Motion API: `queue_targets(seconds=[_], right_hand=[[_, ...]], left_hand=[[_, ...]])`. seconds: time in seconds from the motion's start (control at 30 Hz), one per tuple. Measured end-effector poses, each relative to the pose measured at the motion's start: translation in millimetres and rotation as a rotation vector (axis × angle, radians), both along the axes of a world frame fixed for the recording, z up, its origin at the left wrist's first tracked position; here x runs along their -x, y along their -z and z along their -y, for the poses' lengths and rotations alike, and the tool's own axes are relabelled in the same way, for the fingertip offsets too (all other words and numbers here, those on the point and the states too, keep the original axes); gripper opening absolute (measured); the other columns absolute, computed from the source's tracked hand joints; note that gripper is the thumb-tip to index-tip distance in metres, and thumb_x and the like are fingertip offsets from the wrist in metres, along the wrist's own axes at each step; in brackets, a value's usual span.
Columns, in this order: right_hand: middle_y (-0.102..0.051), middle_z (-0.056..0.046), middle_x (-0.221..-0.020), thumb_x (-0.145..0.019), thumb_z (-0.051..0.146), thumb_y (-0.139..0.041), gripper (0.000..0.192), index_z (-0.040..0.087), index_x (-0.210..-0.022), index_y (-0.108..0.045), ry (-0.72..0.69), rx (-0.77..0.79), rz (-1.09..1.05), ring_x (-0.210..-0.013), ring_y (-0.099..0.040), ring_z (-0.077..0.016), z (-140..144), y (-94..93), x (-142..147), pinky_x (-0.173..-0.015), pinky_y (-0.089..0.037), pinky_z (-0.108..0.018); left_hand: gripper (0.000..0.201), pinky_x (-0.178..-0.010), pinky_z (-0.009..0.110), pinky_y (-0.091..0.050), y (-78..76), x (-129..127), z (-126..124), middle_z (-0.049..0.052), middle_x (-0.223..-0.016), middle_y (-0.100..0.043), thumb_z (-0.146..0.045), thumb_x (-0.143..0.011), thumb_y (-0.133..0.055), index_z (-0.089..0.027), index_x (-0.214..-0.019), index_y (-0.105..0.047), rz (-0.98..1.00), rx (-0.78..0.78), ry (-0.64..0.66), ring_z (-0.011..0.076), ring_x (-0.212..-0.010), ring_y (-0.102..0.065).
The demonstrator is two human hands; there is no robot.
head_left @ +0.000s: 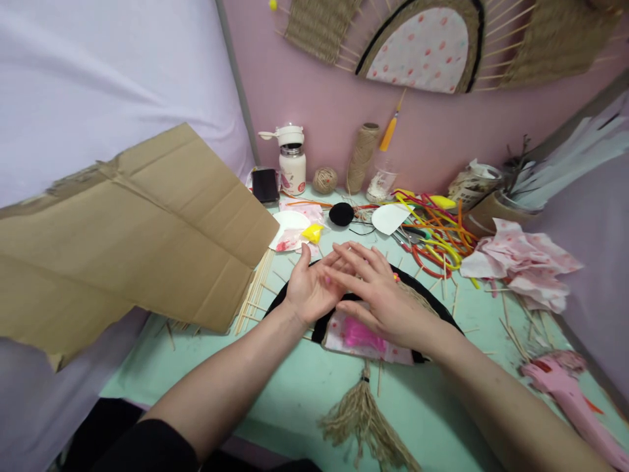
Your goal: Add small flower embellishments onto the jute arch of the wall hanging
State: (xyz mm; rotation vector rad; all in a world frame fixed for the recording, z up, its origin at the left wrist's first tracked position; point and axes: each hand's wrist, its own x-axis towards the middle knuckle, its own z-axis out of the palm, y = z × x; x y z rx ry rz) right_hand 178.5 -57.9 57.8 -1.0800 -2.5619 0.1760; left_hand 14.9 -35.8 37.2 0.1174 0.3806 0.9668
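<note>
My left hand [314, 285] is turned palm up with its fingers stretched out. Across it reaches my right hand [381, 295], palm down, fingers extended over the left palm. A tiny pink spot [327, 280] shows at the left palm by the right fingertips; I cannot make out what it is. Beneath both hands lies a half-round craft piece with a black border [432, 295], twine and a spotted fabric centre [337, 331]. A bright pink item [363, 334] rests on that fabric, partly covered by my right hand. A twine tassel [366, 413] hangs toward the front.
Corrugated cardboard [147, 229] stands at left beside thin wooden sticks [255, 288]. Behind are a white bottle [292, 167], twine ball [324, 179], black ball [341, 214] and coloured pipe cleaners [442, 242]. Crumpled fabric [521, 262] and a pink glue gun [570, 393] lie right.
</note>
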Motion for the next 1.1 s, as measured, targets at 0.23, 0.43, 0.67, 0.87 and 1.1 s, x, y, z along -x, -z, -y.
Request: queue_targets(seconds=[0.23, 0.43, 0.67, 0.87, 1.1], right_hand=[[-0.032, -0.01, -0.16, -0.096, 0.043, -0.05, 0.048, 0.029, -0.141, -0.053, 0.04, -0.02, 0.003, -0.148, -0.023, -0.0344, 0.7, -0.5, 0.3, -0.114, -0.024, -0.066], [-0.03, -0.01, -0.161, -0.092, 0.046, -0.058, 0.052, 0.028, -0.141, -0.053, -0.024, -0.03, 0.093, -0.148, -0.02, -0.0374, 8.1, 0.6, 6.5, -0.115, -0.02, -0.069], [-0.035, -0.01, -0.159, -0.088, 0.043, -0.064, 0.051, 0.028, -0.137, -0.058, 0.058, -0.072, 0.104, -0.147, -0.024, -0.0381, 6.8, 1.9, 6.4, -0.115, -0.02, -0.069], [-0.027, -0.01, -0.162, -0.087, 0.057, -0.06, 0.07, 0.029, -0.148, -0.042, -0.032, 0.014, 0.141, -0.149, -0.018, -0.0364, 13.6, 3.8, 13.1, -0.115, -0.021, -0.067], [-0.024, -0.011, -0.163, -0.087, 0.055, -0.062, 0.068, 0.029, -0.147, -0.045, 0.069, 0.025, 0.177, -0.15, -0.013, -0.0374, 7.3, 0.2, 5.6, -0.116, -0.016, -0.067]], left_hand=[[0.06, -0.092, 0.028, -0.052, -0.4, -1.8, -0.9, 0.019, -0.119, -0.068, -0.055, -0.099, -0.03, -0.008, -0.117, -0.062, -0.055, 0.011, -0.033, 0.0236, -0.119, -0.062], [0.062, -0.1, 0.031, -0.048, 3.9, 0.2, -0.5, 0.018, -0.128, -0.064, -0.059, -0.096, -0.034, -0.01, -0.122, -0.061, -0.004, -0.052, -0.011, 0.0244, -0.127, -0.056], [0.068, -0.098, 0.037, -0.049, 2.3, 3.5, -0.6, 0.014, -0.125, -0.065, -0.07, -0.091, -0.032, -0.017, -0.121, -0.062, 0.058, -0.031, -0.07, 0.0267, -0.125, -0.057], [0.065, -0.102, 0.046, -0.046, 4.3, 1.9, 1.0, 0.017, -0.131, -0.061, -0.067, -0.091, -0.039, -0.017, -0.127, -0.058, 0.034, -0.033, 0.015, 0.0317, -0.128, -0.054], [0.074, -0.102, 0.044, -0.044, 0.7, 6.5, -1.7, 0.016, -0.133, -0.06, -0.073, -0.09, -0.03, -0.018, -0.132, -0.055, 0.087, -0.046, -0.057, 0.0303, -0.127, -0.055]])
